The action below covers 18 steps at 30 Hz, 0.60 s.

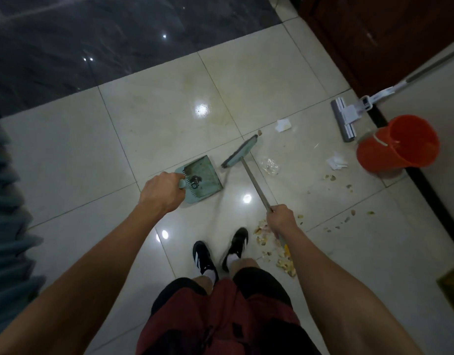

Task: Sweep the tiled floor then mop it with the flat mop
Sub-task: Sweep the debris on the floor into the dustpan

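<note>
Gripping the dustpan (202, 176) – left hand (163, 192); right hand (282, 218) fisted around broom (242, 152) handle.

A pale glossy tiled floor (169, 103) carries a teal-headed, metal-handled broom (240, 151), a teal plastic dustpan (204, 179), and a grey-and-white flat mop (345, 119) lying near the wall.

Left hand (161, 192) gripping dustpan (202, 179), right hand (282, 218) broom (242, 155)
</note>
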### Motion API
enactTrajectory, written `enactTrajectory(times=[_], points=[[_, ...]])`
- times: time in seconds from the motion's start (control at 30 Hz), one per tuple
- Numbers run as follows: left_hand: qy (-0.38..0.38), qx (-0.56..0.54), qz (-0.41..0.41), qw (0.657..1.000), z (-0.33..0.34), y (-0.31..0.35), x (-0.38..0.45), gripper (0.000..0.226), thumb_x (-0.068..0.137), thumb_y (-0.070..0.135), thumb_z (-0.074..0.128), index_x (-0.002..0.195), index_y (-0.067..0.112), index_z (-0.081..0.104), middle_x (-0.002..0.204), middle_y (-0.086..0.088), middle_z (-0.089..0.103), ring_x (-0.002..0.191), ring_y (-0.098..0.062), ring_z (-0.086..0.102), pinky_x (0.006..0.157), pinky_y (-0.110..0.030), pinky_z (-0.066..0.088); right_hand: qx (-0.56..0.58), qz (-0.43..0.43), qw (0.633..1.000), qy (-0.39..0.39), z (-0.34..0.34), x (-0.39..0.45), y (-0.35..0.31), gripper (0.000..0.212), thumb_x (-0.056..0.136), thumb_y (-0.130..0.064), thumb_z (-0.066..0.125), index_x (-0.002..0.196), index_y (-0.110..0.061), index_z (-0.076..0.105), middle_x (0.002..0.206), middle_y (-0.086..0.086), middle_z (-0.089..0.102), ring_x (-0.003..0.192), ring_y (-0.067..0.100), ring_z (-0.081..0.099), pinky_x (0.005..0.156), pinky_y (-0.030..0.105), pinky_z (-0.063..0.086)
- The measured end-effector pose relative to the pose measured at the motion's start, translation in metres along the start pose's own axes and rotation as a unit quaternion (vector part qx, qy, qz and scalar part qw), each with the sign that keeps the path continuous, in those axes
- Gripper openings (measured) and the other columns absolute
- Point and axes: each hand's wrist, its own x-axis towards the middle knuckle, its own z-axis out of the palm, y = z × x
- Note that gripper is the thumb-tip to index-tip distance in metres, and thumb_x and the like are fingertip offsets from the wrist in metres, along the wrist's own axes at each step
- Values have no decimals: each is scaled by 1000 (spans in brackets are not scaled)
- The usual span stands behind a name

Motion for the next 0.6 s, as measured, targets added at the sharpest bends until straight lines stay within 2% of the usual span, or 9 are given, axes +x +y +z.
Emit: enactTrajectory(times=[0.07,0.2,0.3,0.4,0.5,0.6], points=[[-2,9,9,1000,-10,7,26,21,90,26,54,104,27,69,81,-1,61,70,-25,58,57,-28,40,4,0,1000,2,-15,18,-17,34,100,-11,46,128,-2,64,107,21,70,74,34,66,70,36,60],[2,15,18,1000,-28,27,77,25,90,29,54,110,29,70,83,-2,65,69,-24,59,53,-26,39,37,-8,999,3,-46,61,-44,29,99,-11,46,114,-1,69,89,19,68,57,29,62,54,33,57],[8,20,16,1000,-43,44,109,28,90,33,54,114,32,69,88,-2,70,69,-23,61,55,-28,47,57,-1,998,-11,-71,97,-63,29,99,-13,44,111,-3,68,87,18,68,49,26,59,46,29,53],[-1,22,20,1000,-53,65,141,27,89,33,53,110,29,69,86,-1,71,68,-23,65,53,-27,51,89,6,996,-26,-95,133,-80,29,97,-10,43,113,-3,66,89,24,71,46,30,59,53,40,59],[-6,30,21,999,-59,86,172,25,90,34,54,109,29,70,82,1,70,61,-18,62,46,-22,43,115,15,993,-37,-115,169,-94,33,91,-3,41,114,-1,65,93,28,70,54,31,57,53,36,53],[-19,40,16,999,-63,100,191,30,93,33,55,119,31,70,86,1,71,63,-18,64,52,-28,54,97,17,994,-55,-127,190,-102,33,89,-2,41,113,-1,63,96,29,69,58,33,58,56,38,53]])
